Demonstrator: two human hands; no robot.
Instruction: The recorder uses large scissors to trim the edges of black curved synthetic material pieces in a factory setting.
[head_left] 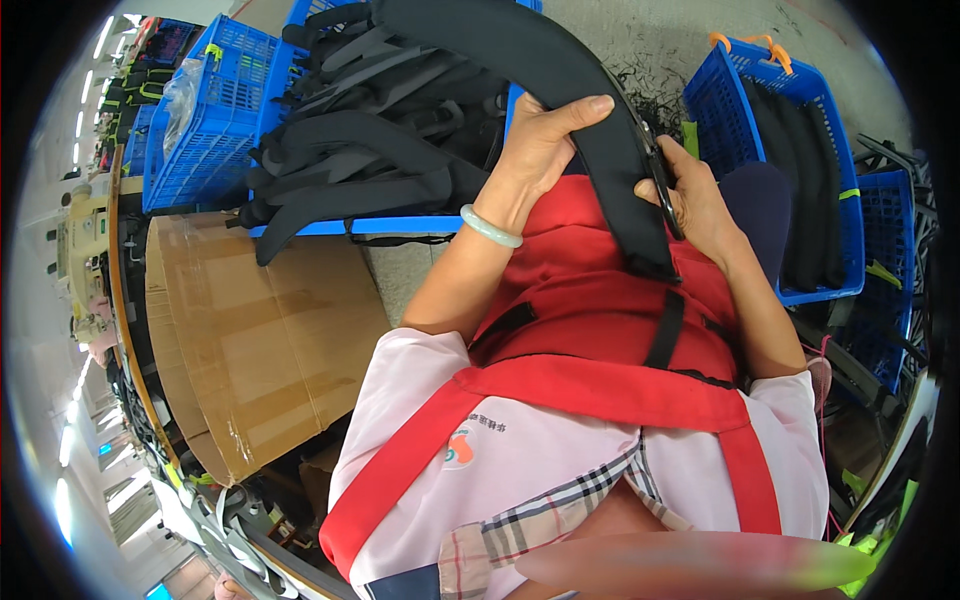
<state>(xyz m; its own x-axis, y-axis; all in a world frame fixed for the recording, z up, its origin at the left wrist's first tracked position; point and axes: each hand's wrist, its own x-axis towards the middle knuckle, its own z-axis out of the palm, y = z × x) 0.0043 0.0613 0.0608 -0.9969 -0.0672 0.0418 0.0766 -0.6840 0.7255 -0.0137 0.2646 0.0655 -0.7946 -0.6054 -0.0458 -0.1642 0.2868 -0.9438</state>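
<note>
A long, curved, black padded strap (608, 150) arches from the upper middle down to my lap. My left hand (548, 140) is closed round its left edge, with the thumb lying across the top face. At the strap's right edge, my right hand (693, 195) is closed on a slim black tool (664, 190) with a shiny edge, which looks like scissors. The tool lies along the strap's border, and its tip is hard to make out. The strap's lower end rests over my red apron (560, 270).
A blue crate (340, 228) piled with black padded straps (400, 150) stands ahead on the left. Another blue crate (850, 240) at the right holds more dark padded pieces. Beside me on the left is a brown cardboard box (260, 340). Dark scraps (650, 90) litter the floor.
</note>
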